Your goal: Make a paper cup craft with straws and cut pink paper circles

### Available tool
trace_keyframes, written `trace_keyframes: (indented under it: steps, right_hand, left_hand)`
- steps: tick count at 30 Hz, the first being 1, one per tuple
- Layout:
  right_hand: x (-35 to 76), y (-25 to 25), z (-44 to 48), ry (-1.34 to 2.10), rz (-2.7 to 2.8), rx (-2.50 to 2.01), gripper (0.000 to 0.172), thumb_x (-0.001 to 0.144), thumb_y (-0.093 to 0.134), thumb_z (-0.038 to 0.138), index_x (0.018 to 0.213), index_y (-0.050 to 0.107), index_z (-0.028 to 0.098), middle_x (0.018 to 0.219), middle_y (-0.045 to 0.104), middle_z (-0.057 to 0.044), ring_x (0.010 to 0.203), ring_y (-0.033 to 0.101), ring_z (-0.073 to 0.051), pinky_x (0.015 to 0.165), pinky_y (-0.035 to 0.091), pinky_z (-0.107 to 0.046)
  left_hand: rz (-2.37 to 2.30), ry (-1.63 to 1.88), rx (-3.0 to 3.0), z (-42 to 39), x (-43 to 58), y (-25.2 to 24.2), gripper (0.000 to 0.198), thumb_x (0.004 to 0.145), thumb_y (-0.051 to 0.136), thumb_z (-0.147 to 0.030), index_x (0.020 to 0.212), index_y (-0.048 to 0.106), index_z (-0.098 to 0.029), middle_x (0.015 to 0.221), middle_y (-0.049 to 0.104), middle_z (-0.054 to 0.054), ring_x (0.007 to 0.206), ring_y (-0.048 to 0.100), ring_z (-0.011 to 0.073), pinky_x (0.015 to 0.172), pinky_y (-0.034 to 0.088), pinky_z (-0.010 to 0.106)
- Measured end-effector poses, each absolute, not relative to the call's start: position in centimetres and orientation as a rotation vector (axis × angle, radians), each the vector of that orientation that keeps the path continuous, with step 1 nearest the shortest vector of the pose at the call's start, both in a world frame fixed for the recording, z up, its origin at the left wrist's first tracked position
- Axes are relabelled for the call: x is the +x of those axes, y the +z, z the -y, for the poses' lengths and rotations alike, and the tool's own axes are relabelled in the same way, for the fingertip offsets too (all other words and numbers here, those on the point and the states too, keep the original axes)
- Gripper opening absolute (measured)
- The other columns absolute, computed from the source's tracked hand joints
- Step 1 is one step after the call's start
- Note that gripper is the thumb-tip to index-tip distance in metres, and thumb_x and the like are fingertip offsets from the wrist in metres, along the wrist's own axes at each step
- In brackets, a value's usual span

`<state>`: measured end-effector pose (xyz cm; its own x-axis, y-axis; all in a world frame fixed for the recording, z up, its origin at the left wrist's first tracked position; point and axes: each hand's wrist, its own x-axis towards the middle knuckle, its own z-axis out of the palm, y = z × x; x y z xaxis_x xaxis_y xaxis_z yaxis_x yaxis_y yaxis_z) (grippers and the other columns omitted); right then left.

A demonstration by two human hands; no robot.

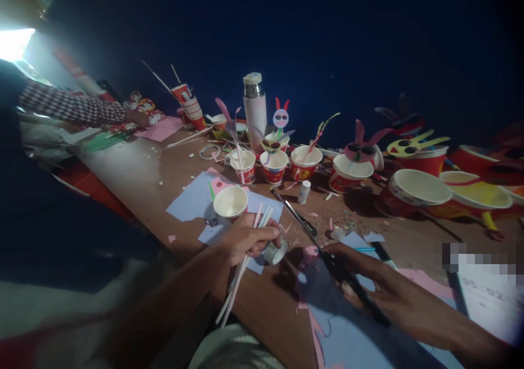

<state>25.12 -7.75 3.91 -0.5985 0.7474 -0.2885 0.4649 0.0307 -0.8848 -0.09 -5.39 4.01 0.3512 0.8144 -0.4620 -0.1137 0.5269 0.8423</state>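
The left hand (245, 239) is closed around a bundle of white paper straws (245, 254), with a small white cylinder (275, 251) just beside its fingertips. The right hand (368, 283) curls narrowly over the black handle of long scissors (315, 238), whose blades point to the upper left, between the two hands. Under the right hand lies a sheet of blue paper (347, 320) with pink paper scraps (313, 325).

Just above the left hand, a white paper cup (230, 204) stands on another blue sheet (196, 200). Farther up, a row of red-and-white paper cups (274, 167) carries paper rabbit faces around a white thermos (254, 112). At the upper left, a co-worker's hand (137, 118) in a checked sleeve (69, 104) rests near pink paper (161, 129).
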Motion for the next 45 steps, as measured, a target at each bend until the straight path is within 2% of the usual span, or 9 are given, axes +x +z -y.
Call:
trace_keyframes:
  steps: [4,8,11,16,22,26,32,40,45]
  right_hand:
    - [25.4,4.0,7.9,1.802,1.974,-1.153,0.040,0.083,0.051,0.039,0.121,0.048,0.028,0.116,0.058,-0.007,0.101,0.056,-0.025,0.084,0.045,-0.035]
    - [25.3,4.1,8.4,1.961,1.838,-1.090,0.037,0.080,0.056,0.036,0.115,0.054,0.027,0.112,0.061,-0.007,0.101,0.056,-0.026,0.084,0.045,-0.036]
    - [25.1,4.1,8.9,2.015,1.777,-1.085,0.036,0.078,0.058,0.034,0.114,0.055,0.028,0.118,0.058,-0.007,0.105,0.054,-0.026,0.084,0.045,-0.036]
    - [24.7,4.2,9.2,1.976,1.800,-1.159,0.038,0.079,0.057,0.033,0.116,0.055,0.025,0.117,0.059,-0.008,0.107,0.053,-0.026,0.081,0.047,-0.033]
    - [24.2,4.5,8.9,1.842,1.908,-1.169,0.032,0.076,0.060,0.032,0.108,0.060,0.027,0.106,0.065,-0.003,0.098,0.057,-0.025,0.078,0.047,-0.030]
    - [24.4,4.3,8.9,1.845,1.880,-1.197,0.037,0.075,0.062,0.034,0.111,0.059,0.027,0.108,0.065,-0.004,0.097,0.058,-0.026,0.074,0.048,-0.031]
    - [24.4,4.1,8.8,1.856,1.882,-1.193,0.041,0.076,0.061,0.038,0.115,0.057,0.025,0.103,0.066,-0.007,0.100,0.056,-0.027,0.080,0.046,-0.035]
    - [24.6,4.1,8.8,1.835,1.898,-1.181,0.038,0.075,0.061,0.032,0.113,0.058,0.026,0.101,0.067,-0.005,0.097,0.057,-0.026,0.076,0.047,-0.032]
    - [24.6,4.9,8.6,1.819,2.011,-1.224,0.038,0.077,0.058,0.035,0.113,0.056,0.024,0.104,0.065,-0.006,0.096,0.056,-0.027,0.074,0.047,-0.034]
  left_hand:
    - [-1.000,0.661,0.789,5.4,-0.1,4.1,0.013,0.066,0.063,-0.021,0.070,0.054,-0.011,0.059,0.061,0.001,0.031,0.029,-0.0010,0.032,0.014,0.016]
    - [-0.971,0.642,0.796,5.4,-0.1,3.8,0.013,0.067,0.063,-0.020,0.073,0.055,-0.011,0.061,0.062,0.002,0.033,0.028,-0.0010,0.033,0.013,0.016]
    - [-0.959,0.638,0.799,5.3,-0.1,3.5,0.012,0.068,0.062,-0.019,0.075,0.055,-0.012,0.061,0.063,0.002,0.032,0.027,-0.0009,0.032,0.012,0.016]
    - [-0.953,0.630,0.778,5.2,-0.1,3.2,0.013,0.067,0.063,-0.019,0.072,0.056,-0.010,0.063,0.064,0.003,0.033,0.029,-0.0014,0.032,0.014,0.015]
    - [-0.958,0.604,0.748,5.0,-0.2,3.1,0.015,0.064,0.066,-0.020,0.068,0.057,-0.008,0.059,0.064,0.003,0.030,0.029,-0.0018,0.031,0.015,0.015]
    - [-0.959,0.633,0.741,5.0,-0.1,2.7,0.014,0.062,0.066,-0.018,0.067,0.057,-0.009,0.058,0.065,0.003,0.030,0.030,-0.0015,0.031,0.015,0.015]
    - [-0.966,0.631,0.732,4.9,0.2,2.7,0.012,0.063,0.065,-0.018,0.064,0.058,-0.008,0.058,0.065,0.004,0.030,0.029,-0.0018,0.031,0.015,0.015]
    - [-0.974,0.627,0.725,4.8,0.2,2.8,0.009,0.065,0.062,-0.016,0.064,0.059,-0.008,0.058,0.064,0.002,0.029,0.030,-0.0019,0.031,0.014,0.015]
    - [-0.963,0.611,0.707,4.7,0.3,2.6,0.006,0.065,0.060,-0.013,0.065,0.059,-0.008,0.058,0.064,0.003,0.029,0.030,-0.0018,0.031,0.014,0.015]
